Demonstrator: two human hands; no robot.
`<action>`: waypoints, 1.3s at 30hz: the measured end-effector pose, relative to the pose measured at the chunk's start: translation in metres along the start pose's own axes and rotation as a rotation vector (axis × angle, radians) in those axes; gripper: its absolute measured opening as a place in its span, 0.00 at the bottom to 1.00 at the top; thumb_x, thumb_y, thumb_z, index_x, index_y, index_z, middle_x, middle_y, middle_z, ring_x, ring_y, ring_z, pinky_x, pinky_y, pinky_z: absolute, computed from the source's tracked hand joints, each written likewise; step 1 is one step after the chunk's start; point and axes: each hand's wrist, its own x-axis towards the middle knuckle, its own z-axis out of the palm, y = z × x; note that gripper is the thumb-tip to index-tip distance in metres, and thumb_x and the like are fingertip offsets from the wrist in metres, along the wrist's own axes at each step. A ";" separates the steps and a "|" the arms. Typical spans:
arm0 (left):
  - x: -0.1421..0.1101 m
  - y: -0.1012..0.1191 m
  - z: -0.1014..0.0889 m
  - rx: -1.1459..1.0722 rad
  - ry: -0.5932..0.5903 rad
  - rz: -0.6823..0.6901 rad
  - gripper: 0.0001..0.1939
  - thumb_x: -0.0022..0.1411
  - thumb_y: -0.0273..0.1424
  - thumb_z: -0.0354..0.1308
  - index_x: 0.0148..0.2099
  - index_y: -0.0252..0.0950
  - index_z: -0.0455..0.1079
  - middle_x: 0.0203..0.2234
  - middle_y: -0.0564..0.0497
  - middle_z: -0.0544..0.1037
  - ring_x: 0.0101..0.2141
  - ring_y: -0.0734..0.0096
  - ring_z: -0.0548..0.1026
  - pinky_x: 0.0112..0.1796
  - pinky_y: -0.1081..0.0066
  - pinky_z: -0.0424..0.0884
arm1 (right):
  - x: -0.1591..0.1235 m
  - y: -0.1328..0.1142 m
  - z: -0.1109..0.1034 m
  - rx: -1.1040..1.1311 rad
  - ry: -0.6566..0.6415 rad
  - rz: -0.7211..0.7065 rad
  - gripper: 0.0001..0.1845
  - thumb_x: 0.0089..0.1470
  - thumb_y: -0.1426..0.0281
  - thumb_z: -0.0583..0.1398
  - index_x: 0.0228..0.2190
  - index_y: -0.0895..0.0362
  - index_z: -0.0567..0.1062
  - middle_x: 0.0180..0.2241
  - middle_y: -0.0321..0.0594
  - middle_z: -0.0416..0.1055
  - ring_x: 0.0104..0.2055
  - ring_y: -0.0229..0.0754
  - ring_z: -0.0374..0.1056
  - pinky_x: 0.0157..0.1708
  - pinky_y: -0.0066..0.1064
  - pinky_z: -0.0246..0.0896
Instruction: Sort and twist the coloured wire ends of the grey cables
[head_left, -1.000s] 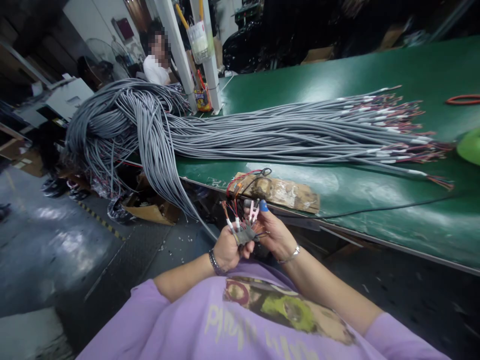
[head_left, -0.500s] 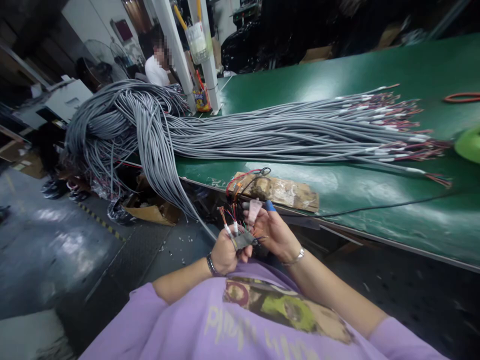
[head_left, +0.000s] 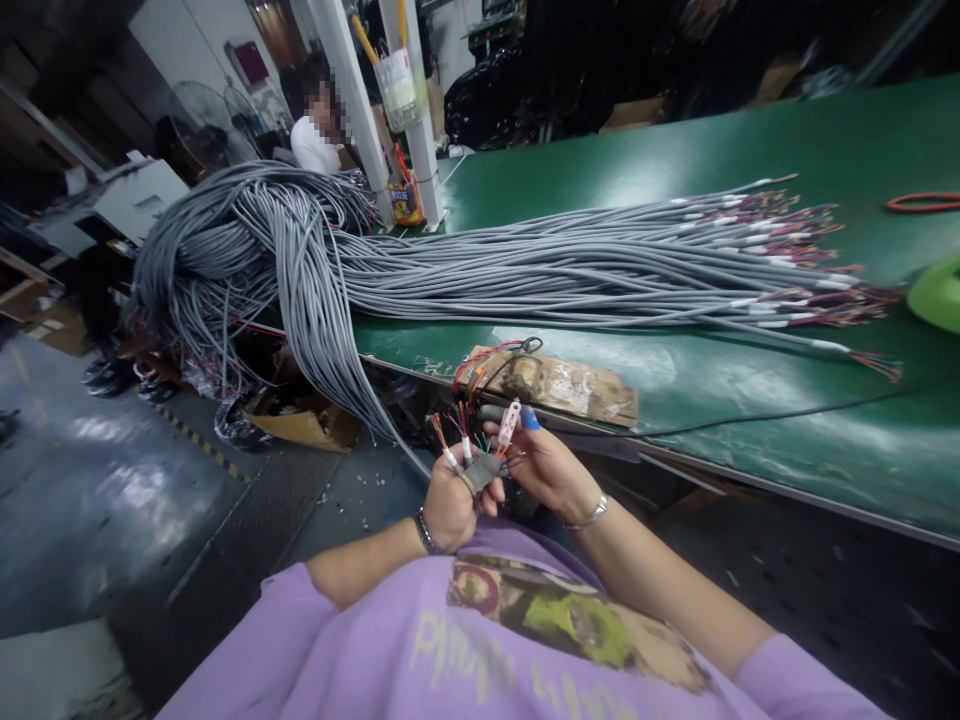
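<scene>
My left hand (head_left: 450, 512) is closed around grey cables near my waist. Their white-banded ends (head_left: 456, 455) stick up, fanning out into thin coloured wires (head_left: 460, 418). A flat grey piece (head_left: 484, 472) lies at its fingertips, and I cannot make out what it is. Close beside it, my right hand (head_left: 556, 472) pinches a small pinkish-white strip (head_left: 509, 426) with dark marks and a hole near its top. Orange wires run just below the strip; whether they join it is unclear. A blue cover (head_left: 529, 418) sits on a digit of my right hand.
Many grey cables (head_left: 525, 270) lie across the green table (head_left: 750, 430) and hang over its left end. A wooden block (head_left: 577, 388) with wires rests at the near edge. Behind stand white posts (head_left: 349, 110) and a seated person (head_left: 315, 135). An open carton (head_left: 307, 425) is on the floor.
The pinkish-white strip has turned, so its marked face and hole now show. My right hand's fingers have shifted slightly left. My left hand stays nearly still, still gripping the cables.
</scene>
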 end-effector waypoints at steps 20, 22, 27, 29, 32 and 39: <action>0.003 -0.002 0.002 0.055 0.038 -0.042 0.24 0.37 0.47 0.69 0.25 0.36 0.62 0.10 0.57 0.70 0.08 0.82 0.61 0.10 0.80 0.53 | 0.008 0.001 -0.001 -0.002 0.031 -0.084 0.22 0.41 0.49 0.68 0.22 0.56 0.76 0.19 0.33 0.71 0.22 0.36 0.63 0.25 0.29 0.59; 0.003 -0.003 0.001 0.063 0.039 -0.050 0.24 0.37 0.47 0.69 0.25 0.35 0.62 0.10 0.57 0.70 0.08 0.82 0.61 0.10 0.80 0.53 | 0.009 0.003 -0.001 0.011 0.031 -0.099 0.21 0.41 0.50 0.68 0.22 0.56 0.76 0.19 0.33 0.71 0.21 0.35 0.62 0.25 0.29 0.60; 0.002 -0.002 0.001 0.054 0.046 -0.057 0.25 0.35 0.47 0.70 0.24 0.35 0.62 0.10 0.57 0.70 0.08 0.82 0.60 0.10 0.80 0.52 | 0.006 0.006 0.000 0.050 0.056 -0.080 0.20 0.41 0.50 0.68 0.24 0.54 0.77 0.21 0.33 0.72 0.21 0.35 0.62 0.23 0.29 0.59; 0.001 -0.001 0.001 0.044 0.039 -0.042 0.25 0.35 0.47 0.70 0.24 0.36 0.61 0.10 0.57 0.70 0.07 0.82 0.60 0.10 0.81 0.51 | 0.004 0.007 -0.001 0.068 0.071 -0.067 0.21 0.41 0.49 0.67 0.25 0.54 0.77 0.23 0.34 0.73 0.23 0.35 0.64 0.24 0.28 0.60; 0.000 -0.002 -0.002 0.037 0.016 -0.014 0.26 0.37 0.47 0.70 0.24 0.36 0.61 0.10 0.57 0.70 0.07 0.82 0.61 0.09 0.81 0.51 | -0.001 0.005 -0.003 0.056 0.033 -0.050 0.23 0.43 0.46 0.65 0.27 0.54 0.77 0.25 0.34 0.74 0.25 0.36 0.66 0.25 0.28 0.61; -0.003 -0.010 -0.013 0.095 -0.001 0.116 0.24 0.43 0.49 0.68 0.27 0.36 0.63 0.12 0.57 0.72 0.09 0.81 0.63 0.11 0.81 0.55 | -0.008 -0.004 -0.002 0.024 -0.016 -0.029 0.17 0.42 0.54 0.69 0.29 0.53 0.78 0.26 0.33 0.75 0.26 0.34 0.66 0.24 0.26 0.60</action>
